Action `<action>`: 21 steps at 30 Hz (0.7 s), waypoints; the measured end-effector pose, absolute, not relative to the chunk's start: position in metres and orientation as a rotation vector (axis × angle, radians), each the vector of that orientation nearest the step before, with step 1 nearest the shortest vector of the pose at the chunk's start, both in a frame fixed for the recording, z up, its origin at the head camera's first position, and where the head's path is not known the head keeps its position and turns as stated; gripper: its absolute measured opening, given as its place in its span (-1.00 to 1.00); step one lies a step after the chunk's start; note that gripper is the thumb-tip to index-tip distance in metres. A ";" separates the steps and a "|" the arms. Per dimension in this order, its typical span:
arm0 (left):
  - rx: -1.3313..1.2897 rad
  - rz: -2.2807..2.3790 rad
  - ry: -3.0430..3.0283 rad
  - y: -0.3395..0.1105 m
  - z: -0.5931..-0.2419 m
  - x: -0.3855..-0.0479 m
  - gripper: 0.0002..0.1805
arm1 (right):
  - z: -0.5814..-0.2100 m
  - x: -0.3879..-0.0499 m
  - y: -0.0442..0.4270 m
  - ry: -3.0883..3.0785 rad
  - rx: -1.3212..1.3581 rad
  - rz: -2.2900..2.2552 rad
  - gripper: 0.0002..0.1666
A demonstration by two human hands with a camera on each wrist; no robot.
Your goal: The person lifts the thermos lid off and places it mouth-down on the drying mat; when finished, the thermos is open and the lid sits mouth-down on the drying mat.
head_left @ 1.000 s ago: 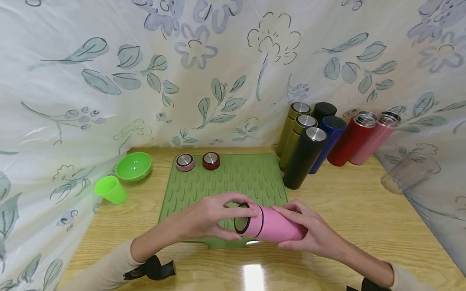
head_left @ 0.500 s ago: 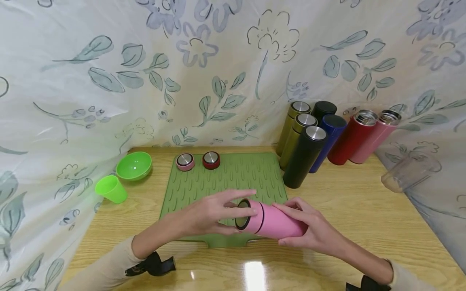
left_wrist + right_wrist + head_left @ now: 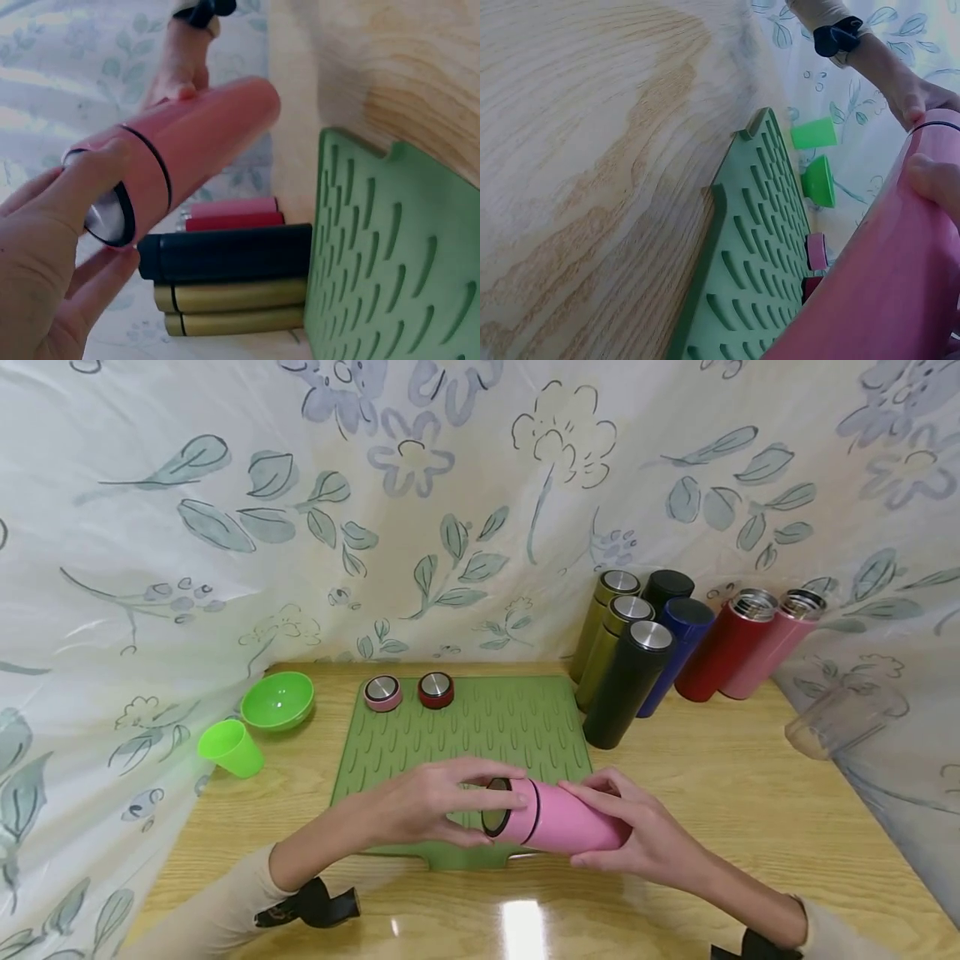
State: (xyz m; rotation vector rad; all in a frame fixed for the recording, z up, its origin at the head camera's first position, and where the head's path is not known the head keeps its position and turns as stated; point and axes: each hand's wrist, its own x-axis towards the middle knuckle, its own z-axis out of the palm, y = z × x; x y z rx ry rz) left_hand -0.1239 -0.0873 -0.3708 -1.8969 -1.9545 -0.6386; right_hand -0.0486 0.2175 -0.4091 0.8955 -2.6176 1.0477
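A pink thermos bottle with a silver-topped lid is held tilted above the front of a green ridged mat, its lid end toward the left. My left hand grips the lid, thumb and fingers around its rim. Around the bottle's body, near the base, my right hand has its fingers and thumb. A thin black ring shows between lid and body. At the mat's back edge lie a pink lid and a red lid.
Behind on the right stand several bottles: black, blue, gold, plus a red bottle and a pink bottle without lids. A clear jug is far right. A green bowl and green cup stand left.
My left fingers loosened and spread off the lid half a second ago, and now close around it again. The bottle has shifted only slightly; the right hand keeps its hold.
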 end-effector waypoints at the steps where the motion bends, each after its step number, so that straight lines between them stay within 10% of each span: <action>1: -1.889 -0.645 -1.963 -0.087 -0.370 -0.124 -0.33 | -0.409 -0.049 0.218 -2.621 0.893 1.052 -0.14; 21: -1.867 -0.624 -2.043 -0.085 -0.377 -0.127 -0.34 | -0.412 -0.053 0.218 -2.637 0.858 1.027 -0.14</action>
